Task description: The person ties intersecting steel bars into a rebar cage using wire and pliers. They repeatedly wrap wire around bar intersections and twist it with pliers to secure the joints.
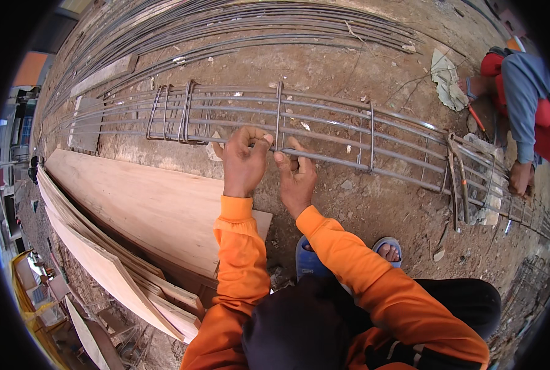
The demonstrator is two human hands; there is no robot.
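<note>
A long reinforcing-bar cage (330,159) stretches across the ground ahead of me, its bars ringed by square stirrups. One stirrup (280,111) meets the nearest bar right where both hands work. My left hand (243,165) is closed there, thumb and fingers pinched just left of the joint. On the right side of the same joint, my right hand (297,180) has its thumb and curled fingers pressed together at the bar. Whatever lies between the fingertips is too small to make out. A pair of pincers (453,185) rests across the cage farther right, handles toward me.
Loose steel bars (275,24) lie along the far side. Plywood sheets (133,197) are stacked at the near left. At the right, a co-worker's hand (521,179) reaches to the cage's end. A torn sack piece (447,80) lies beyond. My sandalled foot (389,251) is close by.
</note>
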